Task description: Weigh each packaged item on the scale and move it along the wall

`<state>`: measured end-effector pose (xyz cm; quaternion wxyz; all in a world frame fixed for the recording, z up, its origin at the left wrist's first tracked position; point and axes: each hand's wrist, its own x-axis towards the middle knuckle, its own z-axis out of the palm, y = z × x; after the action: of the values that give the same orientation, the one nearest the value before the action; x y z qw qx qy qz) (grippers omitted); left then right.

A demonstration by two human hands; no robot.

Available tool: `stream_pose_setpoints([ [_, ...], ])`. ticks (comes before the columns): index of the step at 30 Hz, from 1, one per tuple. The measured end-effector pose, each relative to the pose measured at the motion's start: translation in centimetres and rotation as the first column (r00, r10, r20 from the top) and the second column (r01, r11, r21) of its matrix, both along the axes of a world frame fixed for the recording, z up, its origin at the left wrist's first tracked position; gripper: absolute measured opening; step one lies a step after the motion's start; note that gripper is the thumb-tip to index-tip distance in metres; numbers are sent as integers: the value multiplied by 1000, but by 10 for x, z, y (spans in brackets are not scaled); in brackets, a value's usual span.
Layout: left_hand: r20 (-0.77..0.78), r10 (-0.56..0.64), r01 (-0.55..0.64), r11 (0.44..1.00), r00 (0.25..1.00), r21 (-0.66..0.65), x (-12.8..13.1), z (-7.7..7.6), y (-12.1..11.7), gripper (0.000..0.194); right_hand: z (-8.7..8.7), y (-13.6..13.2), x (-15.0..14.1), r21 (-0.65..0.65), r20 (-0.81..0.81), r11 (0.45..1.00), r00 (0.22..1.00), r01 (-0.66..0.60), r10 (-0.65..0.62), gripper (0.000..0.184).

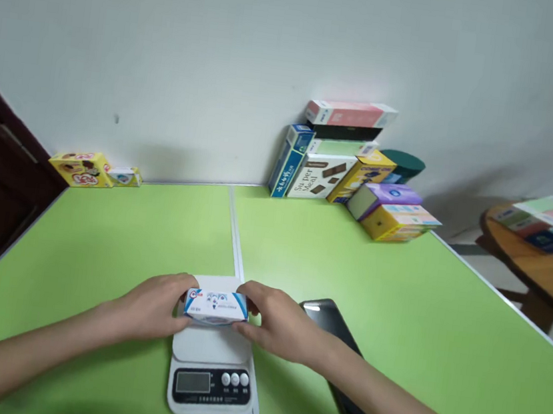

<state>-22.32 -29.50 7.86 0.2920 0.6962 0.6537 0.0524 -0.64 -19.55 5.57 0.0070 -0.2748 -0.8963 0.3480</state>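
Both hands, left [158, 307] and right [280, 321], clamp the ends of a small blue-and-white box [216, 307] over the white digital scale [208, 390]. Beside the scale, a black smartphone [334, 348] lies partly beneath the right forearm.

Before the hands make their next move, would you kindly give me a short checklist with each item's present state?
1. Left hand gripping one end of the white-and-blue box: ok.
2. Right hand gripping the other end: ok.
3. Box resting on the scale: cannot tell; it is over the platform, contact is hidden.
4. Display showing a reading: not ok, no digits visible.
5. Buttons uncovered: ok.
6. Phone clear of the scale: ok.
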Motion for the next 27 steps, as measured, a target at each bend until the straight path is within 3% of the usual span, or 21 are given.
stream_pose_setpoints([
  [4, 103, 89, -91, 996, 991, 12, -8, -17, -16, 63, 3, -4, 6, -27, 57, 999, 998, 19, -18, 51],
  [7, 161, 111, -116, 993, 981, 20, -11, -23, -22, 75, 0, -2, 13, -43, 39, 999, 999, 34, -32, 51],
  [11, 247, 75, -100, 991, 966, 90, -14, -31, -22, 52, -10, 2, 4, -60, 37, 998, 999, -22, 24, 31],
  [14, 309, 68, -114, 985, 949, 133, -25, -35, -17, 29, -11, 8, -16, -55, 3, 996, 998, -66, 66, 28],
  [17, 342, 148, -231, 949, 928, 216, -52, -38, -12, 24, -9, 17, -51, -37, -64, 997, 996, -70, 67, 31],
  [21, 407, 297, -436, 845, 864, 308, -107, -50, -2, 31, -16, 33, -121, -43, -154, 999, 988, -27, 20, 31],
  [24, 473, 425, -597, 740, 772, 310, -153, -65, 14, 38, -32, 48, -187, -50, -268, 998, 962, 31, -43, 30],
  [27, 521, 561, -753, 588, 643, 297, -194, -82, 37, 48, -51, 66, -256, -49, -321, 994, 941, 100, -111, 31],
])
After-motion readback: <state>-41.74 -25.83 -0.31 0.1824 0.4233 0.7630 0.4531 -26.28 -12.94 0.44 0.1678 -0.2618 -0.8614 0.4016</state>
